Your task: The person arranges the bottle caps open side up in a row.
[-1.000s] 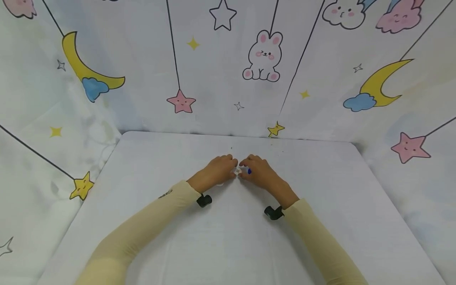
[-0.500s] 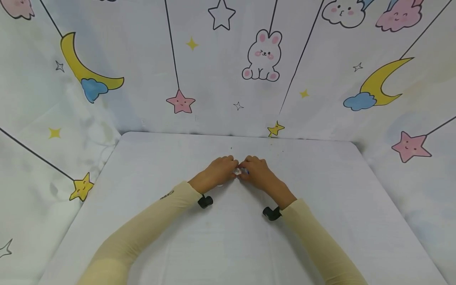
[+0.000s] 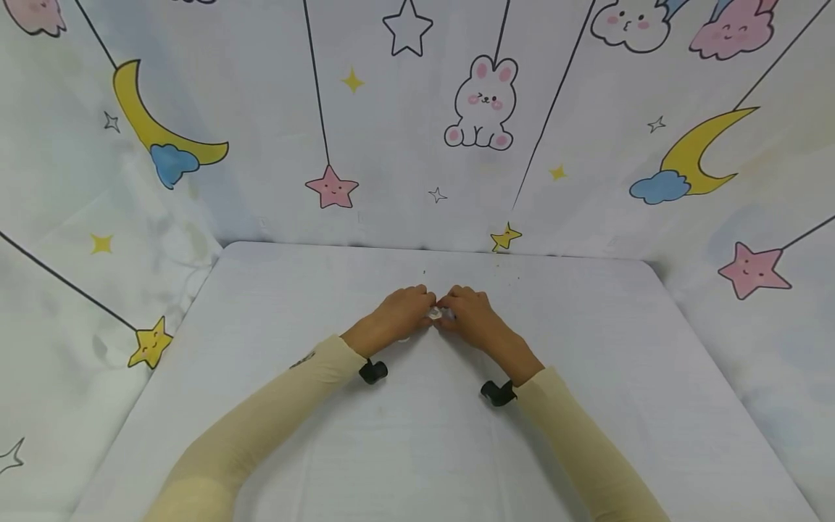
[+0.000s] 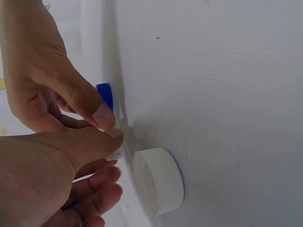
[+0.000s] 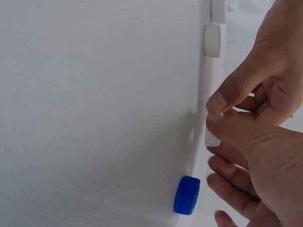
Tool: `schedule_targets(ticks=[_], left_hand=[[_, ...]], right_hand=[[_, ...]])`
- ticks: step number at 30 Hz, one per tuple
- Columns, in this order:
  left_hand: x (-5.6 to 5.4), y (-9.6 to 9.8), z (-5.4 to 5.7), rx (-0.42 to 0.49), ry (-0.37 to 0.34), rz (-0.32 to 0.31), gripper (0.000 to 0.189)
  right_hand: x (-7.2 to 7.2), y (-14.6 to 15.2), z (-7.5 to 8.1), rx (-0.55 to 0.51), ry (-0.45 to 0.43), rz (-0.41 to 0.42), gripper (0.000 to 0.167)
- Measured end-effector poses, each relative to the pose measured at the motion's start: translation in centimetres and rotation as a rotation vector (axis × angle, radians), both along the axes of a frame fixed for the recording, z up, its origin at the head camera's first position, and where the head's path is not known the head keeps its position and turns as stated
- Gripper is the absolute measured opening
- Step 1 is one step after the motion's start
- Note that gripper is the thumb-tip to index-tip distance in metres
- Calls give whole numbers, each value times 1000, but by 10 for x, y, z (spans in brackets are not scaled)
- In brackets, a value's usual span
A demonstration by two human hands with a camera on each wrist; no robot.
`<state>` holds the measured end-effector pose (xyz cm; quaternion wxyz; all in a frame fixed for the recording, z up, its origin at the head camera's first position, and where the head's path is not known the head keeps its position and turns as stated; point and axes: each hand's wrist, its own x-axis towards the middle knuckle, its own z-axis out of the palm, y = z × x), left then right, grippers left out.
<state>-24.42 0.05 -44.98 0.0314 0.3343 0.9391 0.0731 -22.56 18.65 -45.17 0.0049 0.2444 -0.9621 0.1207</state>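
My left hand [image 3: 403, 310] and right hand [image 3: 475, 317] meet at the middle of the white table, thumbs nearly tip to tip. In the left wrist view, the left thumb and fingers pinch a small white piece [image 4: 115, 155] with faint printed marks. The right wrist view has a small plain white piece [image 5: 212, 137] pinched under the right thumb. I cannot tell whether these are one long piece or two. A blue bottle cap [image 5: 187, 195] stands on the table beside the right fingers. Near the left fingers stands a white round cap [image 4: 166, 182].
Two white caps show past the left hand in the right wrist view, a nearer one [image 5: 212, 41] and a farther one [image 5: 218, 12]. A cloth backdrop with printed stars and moons rises behind the white table [image 3: 313, 283]. Dark wrist cameras [image 3: 374, 372] hang beneath the sleeves.
In the head view, the right fingertips have closed in toward the left hand's over the white piece. The blue cap, visible earlier, is now mostly hidden by the right hand.
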Motion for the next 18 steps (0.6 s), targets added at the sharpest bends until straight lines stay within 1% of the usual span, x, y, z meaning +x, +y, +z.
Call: schedule_targets(ticks=[5, 8, 14, 18], left_hand=[[2, -8, 4, 59, 32, -16, 38], [4, -13, 6, 93, 87, -37, 36], [10, -20, 11, 140, 210, -102, 31], [15, -24, 15, 168, 261, -139, 27]], right_hand=[[-2, 2, 5, -39, 0, 11, 33], [-3, 3, 8, -67, -5, 27, 32], [-4, 5, 12, -124, -56, 35, 30], [-3, 6, 14, -151, -80, 40, 29]])
